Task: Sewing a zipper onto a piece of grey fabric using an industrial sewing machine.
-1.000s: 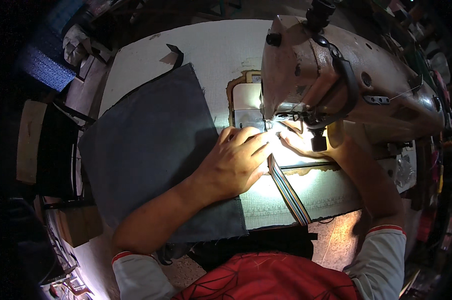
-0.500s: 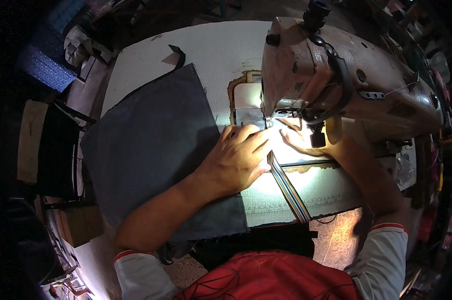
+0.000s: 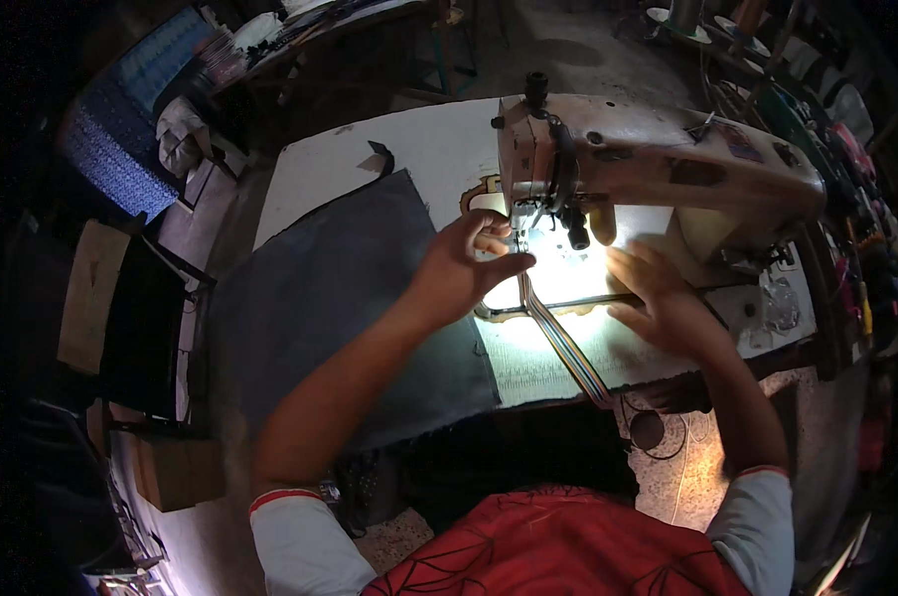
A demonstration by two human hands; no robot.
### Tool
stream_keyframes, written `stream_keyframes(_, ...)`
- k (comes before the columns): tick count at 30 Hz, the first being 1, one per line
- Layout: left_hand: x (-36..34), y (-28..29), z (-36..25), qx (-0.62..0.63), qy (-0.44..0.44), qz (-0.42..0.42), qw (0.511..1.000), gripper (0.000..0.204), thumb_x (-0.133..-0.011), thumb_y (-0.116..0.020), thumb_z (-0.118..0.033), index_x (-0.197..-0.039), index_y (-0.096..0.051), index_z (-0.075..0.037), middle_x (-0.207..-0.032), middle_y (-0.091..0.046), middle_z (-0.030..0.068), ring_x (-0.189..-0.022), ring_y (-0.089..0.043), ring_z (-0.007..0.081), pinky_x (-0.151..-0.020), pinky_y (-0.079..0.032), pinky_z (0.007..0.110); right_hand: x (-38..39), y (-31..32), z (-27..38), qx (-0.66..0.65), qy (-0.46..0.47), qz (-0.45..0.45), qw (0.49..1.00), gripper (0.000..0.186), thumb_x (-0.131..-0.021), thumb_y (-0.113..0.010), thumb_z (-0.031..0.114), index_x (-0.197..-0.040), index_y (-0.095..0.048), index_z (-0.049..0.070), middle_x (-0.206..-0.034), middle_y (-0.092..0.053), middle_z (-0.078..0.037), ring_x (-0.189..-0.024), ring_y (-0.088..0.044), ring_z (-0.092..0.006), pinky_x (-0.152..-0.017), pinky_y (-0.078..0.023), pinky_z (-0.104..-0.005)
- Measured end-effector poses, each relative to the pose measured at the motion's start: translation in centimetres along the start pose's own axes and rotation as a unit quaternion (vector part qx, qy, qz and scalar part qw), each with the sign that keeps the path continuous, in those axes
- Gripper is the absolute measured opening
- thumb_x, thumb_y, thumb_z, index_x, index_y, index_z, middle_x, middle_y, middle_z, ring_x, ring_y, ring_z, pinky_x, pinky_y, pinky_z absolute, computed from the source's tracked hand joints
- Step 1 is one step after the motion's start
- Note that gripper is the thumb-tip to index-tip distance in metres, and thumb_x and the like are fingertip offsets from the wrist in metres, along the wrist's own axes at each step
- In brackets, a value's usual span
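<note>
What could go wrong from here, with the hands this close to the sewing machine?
The left hand is beside the needle area of the worn, beige sewing machine; if it ran now, a finger might be caught.
The narrow, multicoloured striped strap trails toward the person, with the right hand apart from it, so it could skew.
The left forearm passes over the large, dark grey cloth and might drag it.
</note>
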State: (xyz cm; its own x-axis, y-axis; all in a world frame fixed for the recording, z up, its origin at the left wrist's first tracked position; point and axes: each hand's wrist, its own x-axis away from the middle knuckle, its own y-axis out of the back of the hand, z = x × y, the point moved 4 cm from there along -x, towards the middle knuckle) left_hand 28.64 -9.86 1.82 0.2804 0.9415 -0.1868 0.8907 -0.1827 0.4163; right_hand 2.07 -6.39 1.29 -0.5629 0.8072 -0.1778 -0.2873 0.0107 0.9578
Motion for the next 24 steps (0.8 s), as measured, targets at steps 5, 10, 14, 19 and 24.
stream_keyframes(5,-0.2,-4.1,2.1,0.216,0.138,-0.146,0.955,0.054,-0.084,-0.080,-0.021,-0.121,-0.053,0.007,-0.113,-0.065,0.0165,-0.095,-0.065,0.0221,-0.079,-0.054,0.033,6.3,1.5,3.5,-0.142,-0.081,-0.026,0.986,0.054,-0.089,-0.071,0.019,-0.137,-0.054,0.001,-0.144,-0.051,-0.018,-0.137,-0.044,-0.0355,-0.114,-0.033,-0.0443)
stream_keyframes(10,0.4,-5.5,1.3,0.431,0.147,-0.217,0.863,0.045,-0.087,-0.074,-0.012,-0.124,-0.053,0.004,-0.097,-0.066,0.0106,-0.079,-0.063,0.0160,-0.068,-0.049,0.028,10.8,1.1,4.2,-0.284,-0.084,-0.116,0.948,0.048,-0.089,-0.070,0.011,-0.135,-0.058,0.005,-0.140,-0.055,-0.017,-0.131,-0.051,-0.0316,-0.109,-0.040,-0.0399)
stream_keyframes(14,4.2,-4.6,0.6,0.481,0.129,-0.183,0.848,0.012,-0.097,-0.063,-0.009,-0.103,-0.064,0.001,-0.084,-0.065,0.0055,-0.062,-0.052,0.0098,-0.057,-0.045,0.026,11.9,2.0,4.5,-0.307,-0.089,-0.128,0.939,0.044,-0.090,-0.067,0.009,-0.133,-0.059,0.003,-0.135,-0.059,-0.018,-0.127,-0.055,-0.0300,-0.106,-0.042,-0.0384)
stream_keyframes(19,4.7,-2.7,-0.8,0.440,0.028,-0.192,0.877,0.012,-0.100,-0.058,-0.012,-0.096,-0.064,-0.001,-0.081,-0.064,0.0041,-0.065,-0.054,0.0090,-0.060,-0.045,0.026,10.3,2.0,5.6,-0.340,-0.045,-0.174,0.923,0.039,-0.091,-0.066,0.010,-0.128,-0.061,0.000,-0.127,-0.063,-0.019,-0.120,-0.058,-0.0288,-0.103,-0.043,-0.0377)
stream_keyframes(24,5.6,-2.3,-5.5,0.323,-0.161,-0.217,0.907,0.010,-0.102,-0.055,-0.013,-0.099,-0.062,-0.007,-0.102,-0.064,0.0047,-0.098,-0.060,0.0174,-0.090,-0.047,0.035,7.2,0.0,7.9,-0.457,-0.024,-0.144,0.877,0.036,-0.093,-0.065,0.015,-0.126,-0.063,0.000,-0.125,-0.065,-0.015,-0.118,-0.060,-0.0261,-0.102,-0.045,-0.0379)
